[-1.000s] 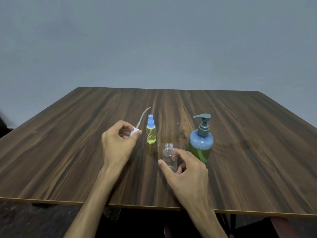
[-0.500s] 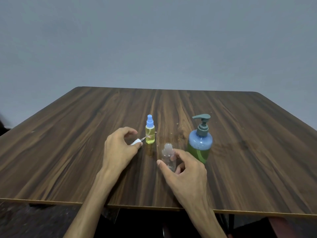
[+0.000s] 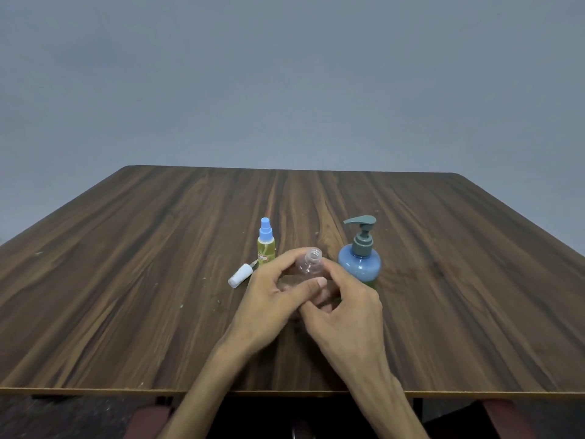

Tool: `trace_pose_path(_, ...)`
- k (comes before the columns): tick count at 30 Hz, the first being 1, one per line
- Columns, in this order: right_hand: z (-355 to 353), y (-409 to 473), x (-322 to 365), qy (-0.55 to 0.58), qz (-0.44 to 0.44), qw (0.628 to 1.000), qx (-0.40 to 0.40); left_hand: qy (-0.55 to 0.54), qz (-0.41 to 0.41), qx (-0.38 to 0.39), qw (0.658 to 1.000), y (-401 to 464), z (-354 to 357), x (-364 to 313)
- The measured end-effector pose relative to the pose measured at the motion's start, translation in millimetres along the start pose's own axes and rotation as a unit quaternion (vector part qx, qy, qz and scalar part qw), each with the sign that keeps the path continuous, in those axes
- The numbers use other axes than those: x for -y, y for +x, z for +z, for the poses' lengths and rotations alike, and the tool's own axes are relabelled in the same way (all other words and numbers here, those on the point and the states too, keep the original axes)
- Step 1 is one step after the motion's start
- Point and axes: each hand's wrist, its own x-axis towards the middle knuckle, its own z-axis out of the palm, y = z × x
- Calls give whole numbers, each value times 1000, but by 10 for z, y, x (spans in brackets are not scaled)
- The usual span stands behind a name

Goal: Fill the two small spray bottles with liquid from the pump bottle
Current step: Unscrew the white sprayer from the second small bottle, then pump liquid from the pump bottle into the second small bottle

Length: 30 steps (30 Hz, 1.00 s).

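A clear, empty spray bottle (image 3: 311, 264) with its neck uncapped is held above the table between both hands. My left hand (image 3: 272, 296) grips its left side, thumb laid across the front. My right hand (image 3: 345, 307) curls round its right side and base. Its white spray cap (image 3: 240, 275) with the dip tube lies on the table to the left. A second small spray bottle (image 3: 266, 248), yellow liquid inside and a blue cap on, stands upright behind the cap. The blue pump bottle (image 3: 360, 259) with a grey pump head stands just right of my hands.
The dark wooden table (image 3: 443, 280) stretches wide on both sides, its front edge (image 3: 95, 389) near my forearms. A plain grey wall rises behind it. A reddish seat corner (image 3: 503, 416) shows below the table at right.
My left hand laid the white spray cap on the table and moved right to the clear bottle. My right hand lifted that bottle a little; both hands now hold it.
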Motion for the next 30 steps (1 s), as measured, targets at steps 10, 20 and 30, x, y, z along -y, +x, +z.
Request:
trace_pose_path(10, -597, 356, 76, 28, -17, 997, -68, -30, 9, -45, 999, 193, 214, 54)
trace_pose_path(20, -593, 934, -2, 98, 51, 991, -71, -20, 12, -66, 998, 282, 313, 145)
trace_pose_path(30, -148, 932, -158, 203, 168, 965, 9, -12, 15, -103, 994, 316, 266, 197)
